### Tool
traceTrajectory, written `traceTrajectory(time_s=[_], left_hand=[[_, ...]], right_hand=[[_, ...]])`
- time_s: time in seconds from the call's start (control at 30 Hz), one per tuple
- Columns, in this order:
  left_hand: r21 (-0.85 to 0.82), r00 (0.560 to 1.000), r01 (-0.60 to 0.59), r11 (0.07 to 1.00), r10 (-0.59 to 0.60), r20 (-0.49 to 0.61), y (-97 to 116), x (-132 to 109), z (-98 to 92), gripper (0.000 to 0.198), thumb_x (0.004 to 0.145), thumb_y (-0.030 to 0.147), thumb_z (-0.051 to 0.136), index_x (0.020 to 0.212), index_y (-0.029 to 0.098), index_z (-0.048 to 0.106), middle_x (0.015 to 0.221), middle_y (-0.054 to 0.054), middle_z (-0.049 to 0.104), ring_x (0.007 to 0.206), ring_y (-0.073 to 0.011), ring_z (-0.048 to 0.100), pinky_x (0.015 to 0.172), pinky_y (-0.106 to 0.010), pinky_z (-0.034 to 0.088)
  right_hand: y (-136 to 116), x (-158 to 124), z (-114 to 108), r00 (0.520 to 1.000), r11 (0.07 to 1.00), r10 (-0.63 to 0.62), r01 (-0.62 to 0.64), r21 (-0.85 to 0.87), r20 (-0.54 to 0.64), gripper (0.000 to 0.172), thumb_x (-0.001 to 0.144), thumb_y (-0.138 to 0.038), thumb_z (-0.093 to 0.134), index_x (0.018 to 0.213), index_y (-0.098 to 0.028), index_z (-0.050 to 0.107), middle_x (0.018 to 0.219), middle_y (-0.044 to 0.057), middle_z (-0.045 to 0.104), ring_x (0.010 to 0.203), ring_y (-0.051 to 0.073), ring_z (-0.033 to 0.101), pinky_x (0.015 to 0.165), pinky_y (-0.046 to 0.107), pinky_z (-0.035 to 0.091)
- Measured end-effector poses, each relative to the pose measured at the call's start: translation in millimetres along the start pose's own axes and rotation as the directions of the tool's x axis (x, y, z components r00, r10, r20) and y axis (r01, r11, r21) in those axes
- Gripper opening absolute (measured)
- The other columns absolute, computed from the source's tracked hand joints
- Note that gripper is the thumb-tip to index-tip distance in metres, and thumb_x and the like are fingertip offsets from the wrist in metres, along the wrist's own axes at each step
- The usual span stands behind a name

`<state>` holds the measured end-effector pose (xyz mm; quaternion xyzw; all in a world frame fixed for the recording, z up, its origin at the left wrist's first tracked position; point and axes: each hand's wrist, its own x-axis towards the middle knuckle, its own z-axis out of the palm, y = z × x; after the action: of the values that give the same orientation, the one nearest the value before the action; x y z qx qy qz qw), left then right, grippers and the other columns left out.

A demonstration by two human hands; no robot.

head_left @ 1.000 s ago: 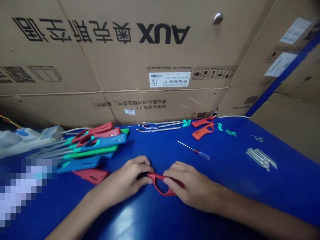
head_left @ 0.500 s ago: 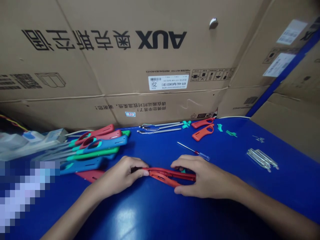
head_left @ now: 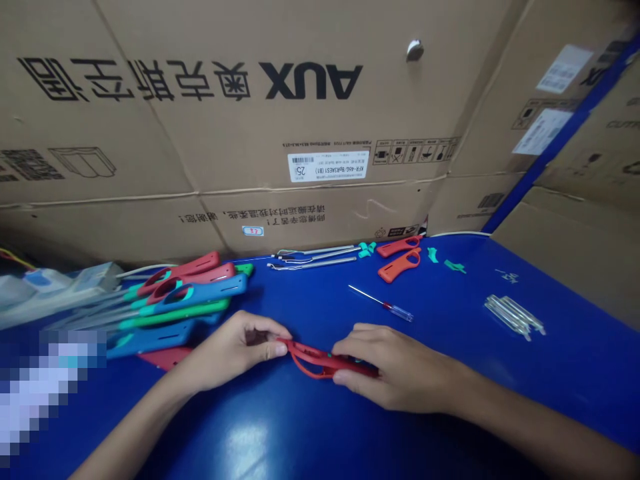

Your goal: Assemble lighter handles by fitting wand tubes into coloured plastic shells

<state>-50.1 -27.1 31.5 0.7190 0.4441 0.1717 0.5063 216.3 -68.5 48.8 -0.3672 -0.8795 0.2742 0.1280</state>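
A red plastic lighter handle shell with a finger loop lies just above the blue table, held at both ends. My left hand pinches its left tip, fingers closed round a dark end piece. My right hand grips its right end, fingers curled over it with the thumb beneath. Part of the shell is hidden under my right fingers.
A pile of red, blue and green long lighters lies at the left. A small screwdriver is behind my hands. Metal tubes, orange shells, green bits and clear tubes sit further back. Cardboard boxes wall the table.
The red shell has turned in my hands from lying flat to edge-on and back to slightly tilted. My right hand shifted rightward along it, then settled at its right end.
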Motion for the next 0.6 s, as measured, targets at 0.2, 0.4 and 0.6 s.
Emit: traceTrajectory(time_s=[0.2, 0.4, 0.6], left_hand=[[-0.080, 0.995, 0.030, 0.996, -0.037, -0.090, 0, 1, 0.0, 0.023, 0.074, 0.038, 0.071, 0.081, 0.015, 0.075, 0.063, 0.000, 0.068, 0.056, -0.0114, 0.055, 0.054, -0.020, 0.042], [-0.166, 0.979, 0.028, 0.986, -0.061, -0.196, -5, 5, 2.9, 0.026, 0.073, 0.040, 0.072, 0.075, 0.015, 0.074, 0.055, 0.000, 0.064, 0.049, -0.0107, 0.053, 0.049, -0.020, 0.042], [-0.236, 0.959, -0.010, 0.972, -0.057, -0.277, -7, 8, 10.3, 0.030, 0.070, 0.040, 0.075, 0.085, 0.015, 0.076, 0.062, -0.002, 0.070, 0.056, -0.0129, 0.060, 0.059, -0.024, 0.050]], right_hand=[[3, -1, 8, 0.993, 0.995, -0.001, 0.012, 0.096, -0.114, 0.018, 0.088, -0.027, 0.062, 0.100, -0.016, 0.069, 0.088, 0.004, 0.068, 0.084, 0.015, 0.060, 0.079, 0.025, 0.044], [2, 1, 16, 0.962, 0.943, 0.189, -0.121, 0.311, -0.199, 0.013, 0.085, -0.027, 0.063, 0.089, -0.018, 0.071, 0.075, -0.001, 0.070, 0.066, 0.010, 0.062, 0.063, 0.020, 0.047], [-6, -1, 14, 0.973, 0.957, 0.179, -0.137, 0.257, -0.148, 0.016, 0.086, -0.026, 0.056, 0.095, -0.021, 0.068, 0.088, 0.000, 0.072, 0.079, 0.012, 0.065, 0.072, 0.021, 0.048]])
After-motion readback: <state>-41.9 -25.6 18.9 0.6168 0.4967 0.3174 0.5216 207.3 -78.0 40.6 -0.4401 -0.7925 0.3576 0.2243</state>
